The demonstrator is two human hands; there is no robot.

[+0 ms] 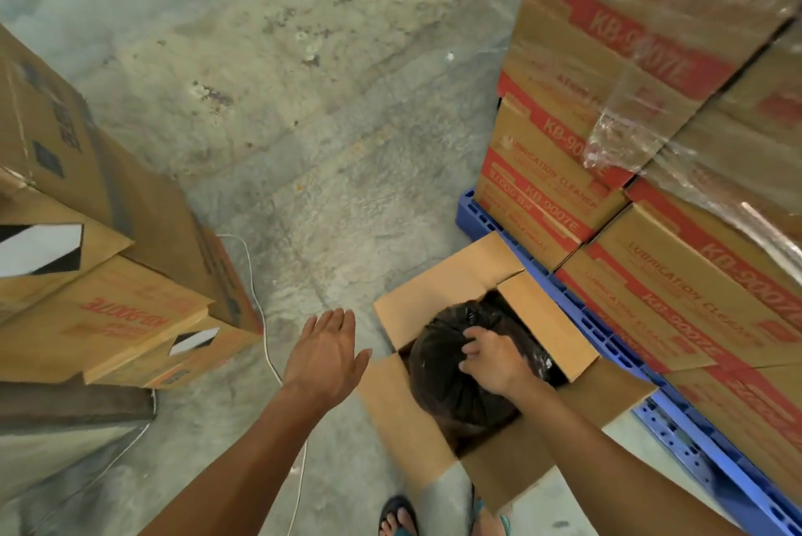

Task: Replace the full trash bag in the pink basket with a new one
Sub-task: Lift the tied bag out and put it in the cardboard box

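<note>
A full black trash bag (451, 388), tied at the top, sits inside an open cardboard box (403, 418) on the concrete floor. My right hand (492, 362) is on top of the bag, its fingers curled into the gathered plastic near the knot. To the left of the box my left hand (323, 355) hovers flat with fingers spread, holding nothing. No pink basket is in view.
Shrink-wrapped cartons (629, 145) are stacked on a blue pallet (677, 427) right of the box. More cardboard cartons (108, 275) stand at the left. A white cord (267, 344) trails across the floor. My sandalled foot (397, 516) is below the box.
</note>
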